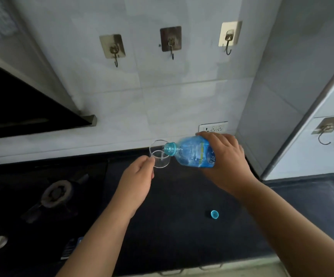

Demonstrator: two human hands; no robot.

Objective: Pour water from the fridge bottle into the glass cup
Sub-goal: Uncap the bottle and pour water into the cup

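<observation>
A clear glass cup (pixel 159 154) stands on the dark counter (pixel 182 226) near the back wall. My left hand (pixel 137 179) holds the cup at its near left side with curled fingers. My right hand (pixel 225 158) grips a blue plastic water bottle (pixel 192 151) around its body and tips it sideways to the left. The bottle's open mouth sits over the cup's right rim, and a thin stream of water runs into the cup. The bottle's blue cap (pixel 214 214) lies loose on the counter nearer to me.
A gas stove burner (pixel 56 193) sits on the left of the counter. A black chimney hood (pixel 22 108) hangs at the upper left. Three wall hooks (pixel 171 42) and a socket (pixel 213 127) are on the tiled wall. A white fridge side (pixel 322 126) stands at right.
</observation>
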